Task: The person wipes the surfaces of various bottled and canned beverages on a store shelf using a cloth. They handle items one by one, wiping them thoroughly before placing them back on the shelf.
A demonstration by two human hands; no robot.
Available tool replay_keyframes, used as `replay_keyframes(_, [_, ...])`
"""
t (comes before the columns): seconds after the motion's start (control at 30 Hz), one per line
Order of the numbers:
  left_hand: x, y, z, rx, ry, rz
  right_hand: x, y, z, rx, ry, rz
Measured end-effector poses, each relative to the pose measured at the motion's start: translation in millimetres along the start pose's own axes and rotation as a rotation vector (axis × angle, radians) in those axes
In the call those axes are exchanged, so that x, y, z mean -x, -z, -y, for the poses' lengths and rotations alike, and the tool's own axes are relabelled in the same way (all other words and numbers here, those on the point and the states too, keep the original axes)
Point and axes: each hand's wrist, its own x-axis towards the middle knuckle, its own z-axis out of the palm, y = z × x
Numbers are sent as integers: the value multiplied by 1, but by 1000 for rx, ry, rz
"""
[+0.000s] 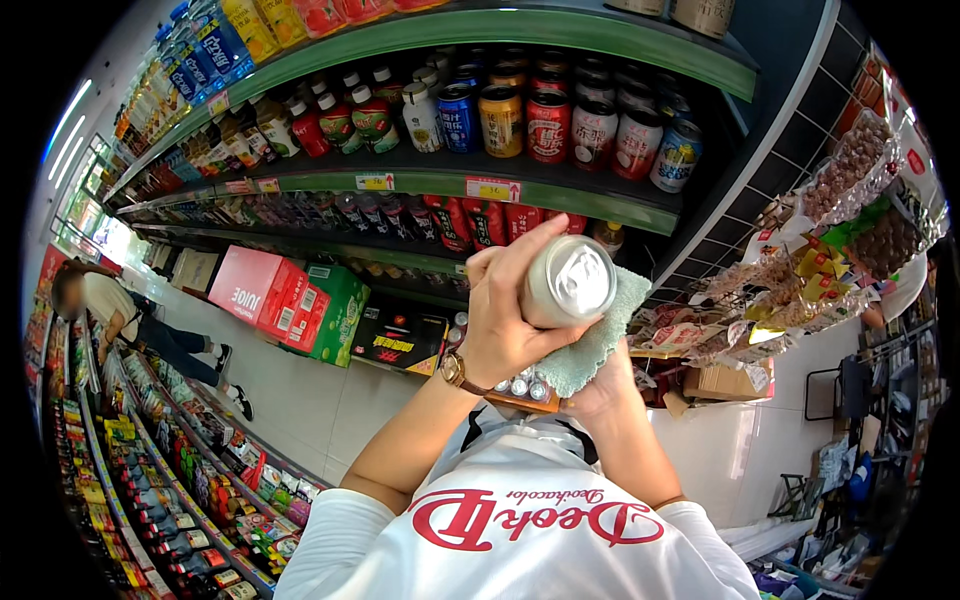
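My left hand (pixel 504 307), with a wristwatch (pixel 453 369) on its wrist, grips a drink can (pixel 568 281) in front of the shelves. The can's silvery end faces the camera. A pale green cloth (pixel 600 360) lies against the can's right and lower side, with my right hand (pixel 609 379) beneath it; the cloth hides most of those fingers. Beyond my hands, canned drinks in several colours, one a red can (pixel 548 126), stand on a shelf beside bottles with white caps. Below my hands, several can ends (pixel 519 387) show in a box or tray.
Green-edged shelves (pixel 420 174) curve across the front. A pink juice carton (pixel 256 289), a green carton (pixel 339 311) and a black carton (pixel 401 337) sit low at the left. Another person (pixel 112 300) bends over shelves at far left. Bagged snacks (pixel 795 285) hang on a wire rack at right, above a cardboard box (pixel 724 381).
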Motion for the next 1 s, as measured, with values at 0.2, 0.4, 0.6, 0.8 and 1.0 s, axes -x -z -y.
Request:
replay_keyframes(0.2, [-2,5,10,182,-74,-122,-5,11,12,180,13,30])
replay_keyframes(0.4, [2,17,22,-9,-83,-210,9,6,17,544,554,-218])
replay_keyframes(0.6, [7,15,11,80,34,-18,10,-26,21,1600,1285,375])
replay_keyframes(0.8, [2,26,12,29,85,47,14,-16,33,1747,1334,383])
replay_keyframes(1.0, [-6,22,-7,229,218,45,-2,-26,47,1636,1376,288])
